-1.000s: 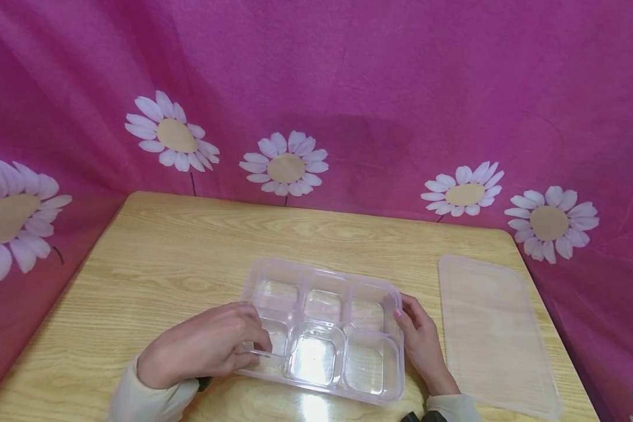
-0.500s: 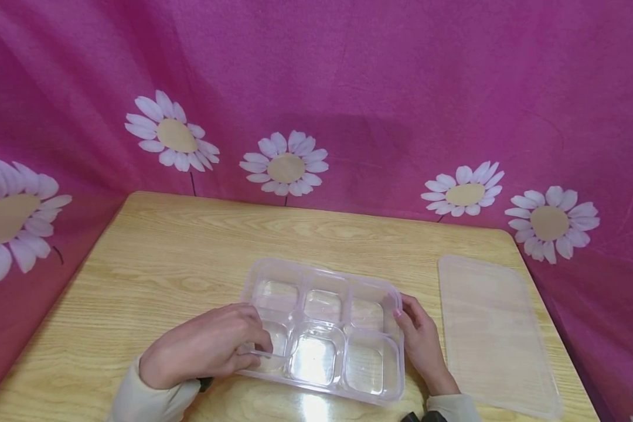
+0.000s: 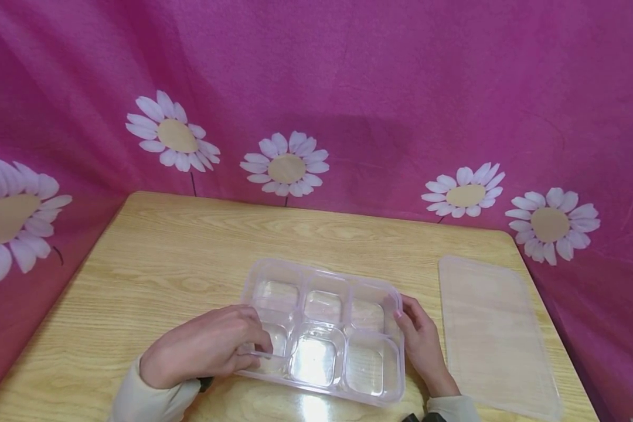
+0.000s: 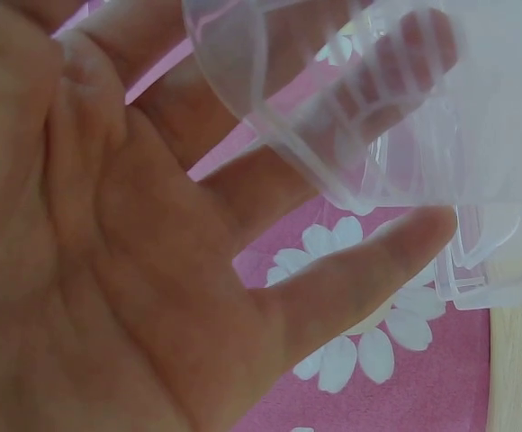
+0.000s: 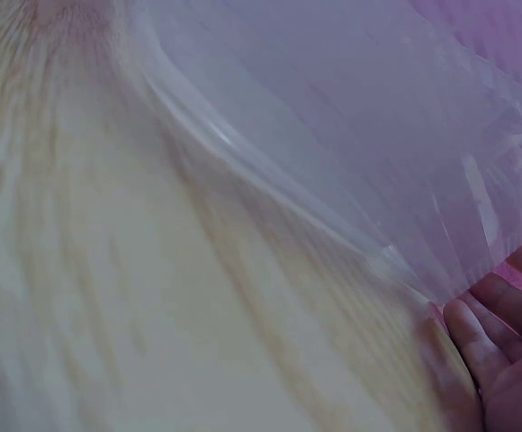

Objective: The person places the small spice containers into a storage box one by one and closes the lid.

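Note:
A clear plastic box (image 3: 316, 358) with several square compartments lies near the front of the table, slightly askew. My left hand (image 3: 211, 346) grips its near left corner, with fingertips reaching over the rim into the front left compartment. Through the see-through wall of the box (image 4: 504, 99), the left wrist view shows one finger of that hand (image 4: 144, 225) behind the plastic. At the right side my right hand (image 3: 422, 340) holds the edge, thumb near the rim. In the right wrist view, fingertips of this hand (image 5: 513, 351) meet the box wall (image 5: 315, 117).
A flat translucent lid (image 3: 498, 334) lies on the wooden table (image 3: 153, 264), right of the right hand and close to the table's right edge. A pink cloth (image 3: 358, 70) printed with white daisies hangs behind and beside the table.

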Tool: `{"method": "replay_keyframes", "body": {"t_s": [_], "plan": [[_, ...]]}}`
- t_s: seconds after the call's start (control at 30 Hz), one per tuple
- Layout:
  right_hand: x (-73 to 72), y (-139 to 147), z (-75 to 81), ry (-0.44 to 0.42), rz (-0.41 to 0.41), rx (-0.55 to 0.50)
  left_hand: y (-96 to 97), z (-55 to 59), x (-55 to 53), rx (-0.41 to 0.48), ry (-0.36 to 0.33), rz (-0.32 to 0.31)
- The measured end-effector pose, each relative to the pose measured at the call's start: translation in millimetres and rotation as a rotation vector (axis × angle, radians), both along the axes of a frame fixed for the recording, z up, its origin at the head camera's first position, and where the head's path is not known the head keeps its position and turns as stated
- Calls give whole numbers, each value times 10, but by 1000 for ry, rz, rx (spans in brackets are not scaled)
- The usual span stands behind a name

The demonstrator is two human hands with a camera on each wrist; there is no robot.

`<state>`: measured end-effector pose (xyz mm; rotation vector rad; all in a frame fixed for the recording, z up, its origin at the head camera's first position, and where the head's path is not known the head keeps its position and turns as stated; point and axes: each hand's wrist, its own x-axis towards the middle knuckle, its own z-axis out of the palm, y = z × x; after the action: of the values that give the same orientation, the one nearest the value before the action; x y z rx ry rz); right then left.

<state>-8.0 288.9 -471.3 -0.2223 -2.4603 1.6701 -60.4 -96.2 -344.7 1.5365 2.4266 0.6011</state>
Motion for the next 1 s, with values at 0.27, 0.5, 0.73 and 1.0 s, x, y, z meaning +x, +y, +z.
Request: {"method": "replay_keyframes", "body": {"t_s": [0.27, 0.5, 0.73, 1.0], "plan": [[5, 6, 0, -1, 2, 1, 24, -6, -8, -63, -46, 23], [5, 2, 11, -13, 3, 13, 49, -27, 6, -128, -94, 61], [3, 4, 3, -11, -1, 11, 45, -47, 6, -127, -84, 60], [1, 9, 1, -28, -1, 23, 40, -72, 7, -113, -111, 60]]}}
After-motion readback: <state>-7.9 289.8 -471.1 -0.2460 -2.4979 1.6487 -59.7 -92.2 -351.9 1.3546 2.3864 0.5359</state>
